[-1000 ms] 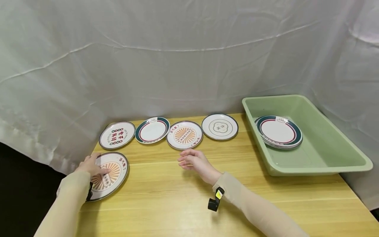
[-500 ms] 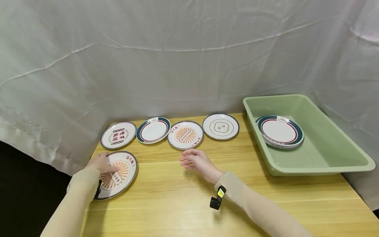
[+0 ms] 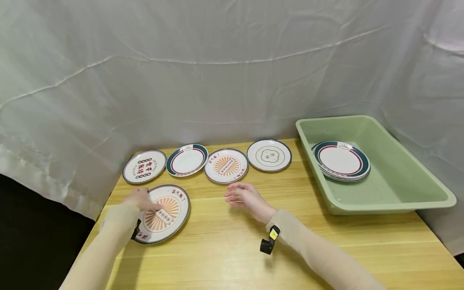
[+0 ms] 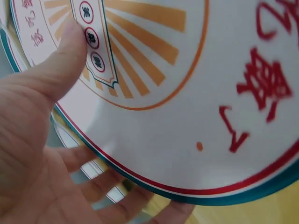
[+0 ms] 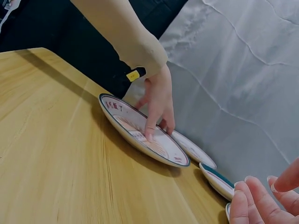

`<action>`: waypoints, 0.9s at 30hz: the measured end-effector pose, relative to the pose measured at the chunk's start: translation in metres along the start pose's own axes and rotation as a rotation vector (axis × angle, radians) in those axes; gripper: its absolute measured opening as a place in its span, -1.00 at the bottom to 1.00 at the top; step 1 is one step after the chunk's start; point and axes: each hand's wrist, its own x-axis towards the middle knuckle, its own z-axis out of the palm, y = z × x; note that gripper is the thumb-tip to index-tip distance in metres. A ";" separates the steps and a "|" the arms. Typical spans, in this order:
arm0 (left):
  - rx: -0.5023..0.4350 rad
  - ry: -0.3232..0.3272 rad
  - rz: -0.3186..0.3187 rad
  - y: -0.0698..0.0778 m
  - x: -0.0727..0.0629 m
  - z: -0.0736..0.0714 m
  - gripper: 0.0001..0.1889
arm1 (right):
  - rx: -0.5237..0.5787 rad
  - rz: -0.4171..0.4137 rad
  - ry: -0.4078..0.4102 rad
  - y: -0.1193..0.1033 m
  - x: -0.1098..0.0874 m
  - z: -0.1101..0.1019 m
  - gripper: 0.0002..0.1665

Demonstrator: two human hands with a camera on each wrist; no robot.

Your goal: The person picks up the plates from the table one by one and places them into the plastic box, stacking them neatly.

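At the left of the table, my left hand (image 3: 142,200) grips a white plate (image 3: 174,225) with an orange sunburst and red writing. In the left wrist view the thumb (image 4: 65,56) presses on the plate's face, while the fingers (image 4: 121,200) are under its dark-rimmed edge. The right wrist view shows this plate (image 5: 126,109) raised slightly above the wood. My right hand (image 3: 250,200) hovers with loosely bent fingers and nothing in it, in front of another sunburst plate (image 3: 237,158).
Along the back edge stand a plate with red and green print (image 3: 154,159), a green-rimmed plate (image 3: 186,160) and a plate with a flower outline (image 3: 259,161). A green tub (image 3: 406,177) at the right holds stacked plates (image 3: 340,159). Grey cloth (image 3: 224,92) hangs behind.
My left hand has moved rightward with the sunburst plate, away from the table's left edge. My right hand has shifted only slightly to the right.
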 end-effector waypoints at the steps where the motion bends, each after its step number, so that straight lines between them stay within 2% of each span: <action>1: -0.004 -0.001 -0.007 0.004 0.000 0.002 0.20 | 0.001 0.002 0.000 0.001 0.000 -0.002 -0.60; 6: -0.020 -0.010 -0.017 0.030 -0.001 0.007 0.15 | 0.014 0.020 0.000 0.004 0.002 -0.010 -0.53; 11: -0.019 -0.027 -0.007 0.051 0.001 0.012 0.14 | 0.037 0.045 0.011 0.006 0.001 -0.017 -0.55; 14: -0.056 -0.048 0.012 0.059 0.001 0.013 0.11 | 0.055 0.054 0.028 0.005 0.002 -0.021 -0.55; 16: -0.111 -0.074 0.021 0.064 0.003 0.013 0.06 | 0.067 0.052 0.053 0.005 0.002 -0.023 -0.54; 21: -0.248 -0.141 0.031 0.070 0.007 0.015 -0.08 | 0.095 0.057 0.127 0.006 0.004 -0.028 -0.53; 27: -0.324 -0.101 0.062 0.064 0.015 0.016 -0.27 | 0.112 0.072 0.151 0.008 0.004 -0.032 -0.51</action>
